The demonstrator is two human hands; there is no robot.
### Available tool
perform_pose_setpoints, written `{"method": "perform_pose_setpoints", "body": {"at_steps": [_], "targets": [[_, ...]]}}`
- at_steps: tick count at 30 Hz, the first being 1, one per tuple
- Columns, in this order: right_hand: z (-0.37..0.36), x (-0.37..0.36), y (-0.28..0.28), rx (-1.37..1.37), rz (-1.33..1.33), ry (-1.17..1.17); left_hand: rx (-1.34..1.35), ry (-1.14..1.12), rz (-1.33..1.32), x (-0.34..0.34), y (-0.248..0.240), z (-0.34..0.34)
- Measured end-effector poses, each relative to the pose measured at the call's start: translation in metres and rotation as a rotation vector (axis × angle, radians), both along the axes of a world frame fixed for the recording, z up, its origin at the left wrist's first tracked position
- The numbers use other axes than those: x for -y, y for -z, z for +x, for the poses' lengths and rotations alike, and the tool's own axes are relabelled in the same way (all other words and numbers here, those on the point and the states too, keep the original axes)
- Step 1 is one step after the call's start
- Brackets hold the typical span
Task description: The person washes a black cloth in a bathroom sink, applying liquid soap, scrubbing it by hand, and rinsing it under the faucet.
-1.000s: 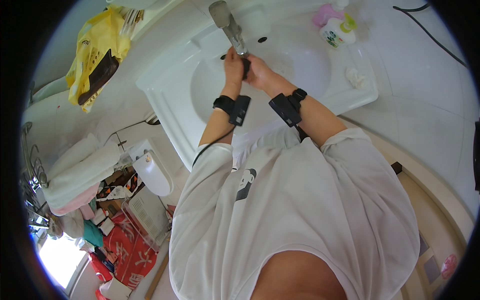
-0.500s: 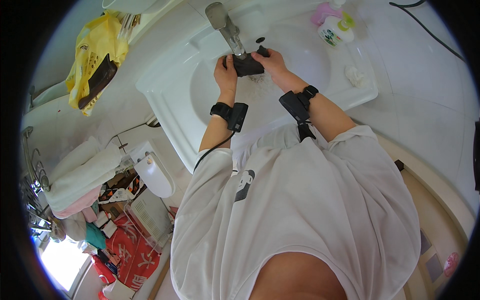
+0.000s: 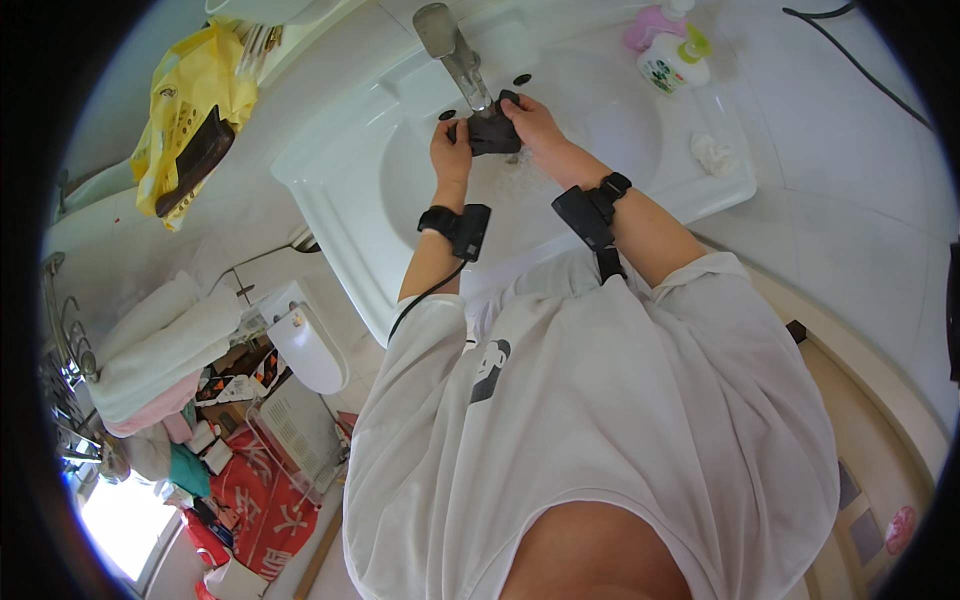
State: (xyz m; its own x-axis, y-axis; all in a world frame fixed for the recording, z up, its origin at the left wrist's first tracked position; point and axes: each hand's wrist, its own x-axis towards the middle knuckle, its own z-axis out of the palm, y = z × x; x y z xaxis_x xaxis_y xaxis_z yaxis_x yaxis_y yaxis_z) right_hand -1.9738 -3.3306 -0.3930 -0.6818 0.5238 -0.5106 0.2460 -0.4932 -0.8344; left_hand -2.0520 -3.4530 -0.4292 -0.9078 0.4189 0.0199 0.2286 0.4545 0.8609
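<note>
A dark grey wet piece of cloth (image 3: pixel 493 137) is stretched between my hands just below the spout of the chrome faucet (image 3: pixel 458 62). My left hand (image 3: pixel 450 158) pinches its left end, thumb on top. On the other side my right hand (image 3: pixel 535 128) grips the right end, with a corner of the cloth poking up past the thumb. Water splashes in the white sink (image 3: pixel 322 225) beneath the cloth. The fingers behind the cloth are hidden. Black strapped devices sit on both wrists.
A white pump bottle (image 3: pixel 672 66) and a pink bottle (image 3: pixel 655 28) stand at the sink's back right. A crumpled white wad (image 3: pixel 711 153) lies on the right rim. To the left are a yellow bag (image 3: pixel 195 90) and a toilet (image 3: pixel 308 350).
The right end of the cloth has been drawn slightly left and up with my right hand. The cloth looks more bunched, and a round hole by the faucet now shows above my left hand.
</note>
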Motion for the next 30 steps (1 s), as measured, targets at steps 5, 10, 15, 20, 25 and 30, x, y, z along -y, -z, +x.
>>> {"method": "perform_pose_setpoints", "body": {"at_steps": [5,10,15,20,25,30], "targets": [[0.012,-0.024,-0.004,0.04,0.563,-0.251,0.135,0.295,0.135,-0.004,-0.027,0.006],[0.008,-0.016,-0.015,-0.046,0.835,-0.348,0.402,0.422,0.333,-0.01,-0.039,0.007],[0.015,-0.019,-0.017,-0.009,0.641,-0.37,0.377,0.201,0.214,-0.012,-0.054,0.004],[0.026,-0.026,-0.003,0.048,0.898,-0.516,0.443,0.156,0.39,-0.013,-0.066,0.003],[0.022,-0.029,-0.002,-0.101,1.056,-0.316,0.488,0.145,0.39,-0.001,-0.061,-0.006],[0.019,-0.042,-0.024,0.028,0.892,-0.387,0.355,0.161,0.196,0.007,-0.059,-0.014]]}}
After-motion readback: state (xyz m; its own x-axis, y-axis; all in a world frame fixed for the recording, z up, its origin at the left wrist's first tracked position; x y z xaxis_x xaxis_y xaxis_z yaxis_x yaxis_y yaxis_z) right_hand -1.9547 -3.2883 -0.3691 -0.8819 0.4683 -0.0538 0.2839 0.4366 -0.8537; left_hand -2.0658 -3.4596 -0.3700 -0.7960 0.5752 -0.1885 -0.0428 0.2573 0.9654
